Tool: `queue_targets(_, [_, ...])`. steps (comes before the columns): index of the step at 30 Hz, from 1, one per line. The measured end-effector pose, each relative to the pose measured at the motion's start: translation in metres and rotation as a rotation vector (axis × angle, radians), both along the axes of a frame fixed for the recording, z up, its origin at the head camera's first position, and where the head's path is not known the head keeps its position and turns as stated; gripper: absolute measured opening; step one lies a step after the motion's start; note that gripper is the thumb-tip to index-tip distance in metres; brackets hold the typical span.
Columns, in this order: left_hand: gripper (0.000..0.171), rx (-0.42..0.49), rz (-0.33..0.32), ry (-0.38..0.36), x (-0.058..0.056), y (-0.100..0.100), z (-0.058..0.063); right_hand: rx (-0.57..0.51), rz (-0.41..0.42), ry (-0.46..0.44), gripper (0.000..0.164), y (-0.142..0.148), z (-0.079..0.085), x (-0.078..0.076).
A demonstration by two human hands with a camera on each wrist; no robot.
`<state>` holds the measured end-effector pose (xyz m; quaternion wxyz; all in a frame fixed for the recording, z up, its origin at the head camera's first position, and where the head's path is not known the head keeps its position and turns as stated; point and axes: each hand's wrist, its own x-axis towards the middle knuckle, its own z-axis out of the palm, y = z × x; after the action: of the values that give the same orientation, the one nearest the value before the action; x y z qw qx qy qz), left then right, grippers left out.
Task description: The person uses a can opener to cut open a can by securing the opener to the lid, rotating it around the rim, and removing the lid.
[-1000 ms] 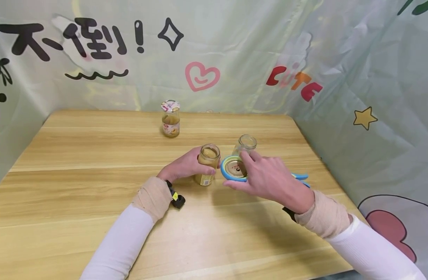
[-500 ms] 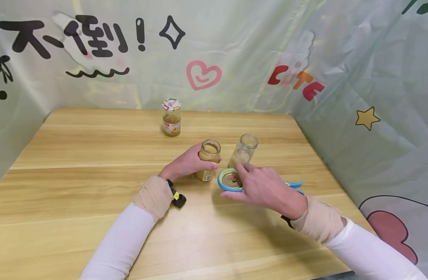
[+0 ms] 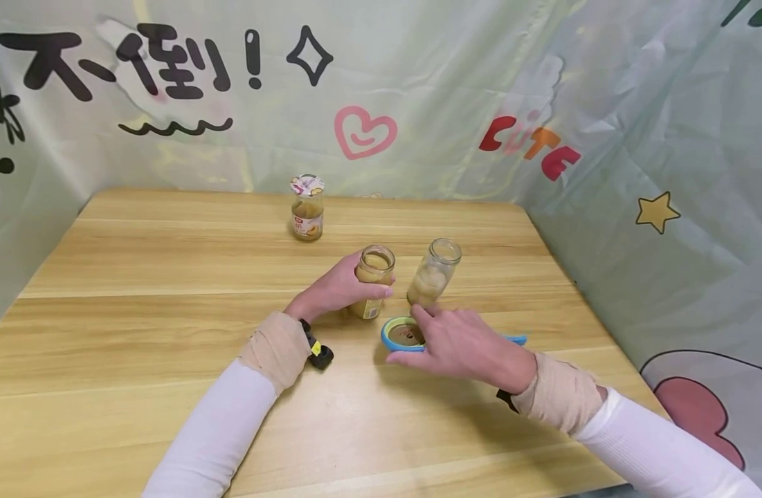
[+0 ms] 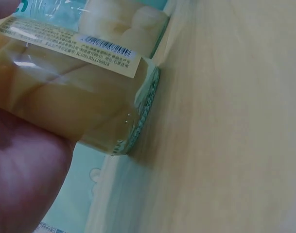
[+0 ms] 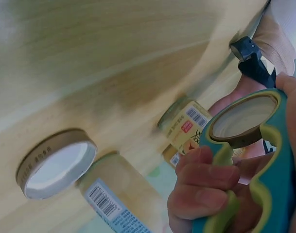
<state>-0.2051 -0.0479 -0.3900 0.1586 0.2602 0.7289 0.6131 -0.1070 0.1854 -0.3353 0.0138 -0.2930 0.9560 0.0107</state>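
We've our L hand (image 3: 333,286) gripping an uncapped glass jar (image 3: 373,272), R hand (image 3: 464,347) grasping blue-green jar opener (image 5: 283,182) w/ lid (image 5: 244,120).

Bare worktop (image 3: 138,297) is extending to the left of the person's left grip (image 3: 331,289), and another open stretch is lying between the forearms (image 3: 212,429). The held jar (image 3: 374,277) and uncapped jar (image 3: 429,278) are leaving only a narrow gap. A loose lid (image 5: 60,167) is occupying the space beside the latter; the opener (image 5: 280,155) in the right grip (image 3: 464,346) is blocking its front. A lidded jar (image 3: 308,218) is standing near the rear edge, room remaining on both sides.
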Motion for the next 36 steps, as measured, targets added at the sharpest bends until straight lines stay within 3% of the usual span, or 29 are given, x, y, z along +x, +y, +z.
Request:
queue_targets(11, [0.048,0.043,0.042,-0.033,0.002,0.004,0.002,-0.071,-0.009,-0.153,0.062,-0.003,0.0,-0.002])
queue_targets(24, [0.058,0.047,0.119,0.051,-0.001,0.012,0.001,-0.137,0.003,-0.334,0.055,-0.005,-0.003,-0.008])
queue_targets(31, [0.062,0.043,0.137,0.045,-0.001,0.014,0.001,-0.145,-0.05,-0.462,0.06,-0.007,-0.003,-0.012])
queue_targets(36, [0.061,0.047,0.142,0.041,0.001,0.015,0.002,-0.171,-0.072,-0.578,0.05,-0.007,-0.003,-0.015])
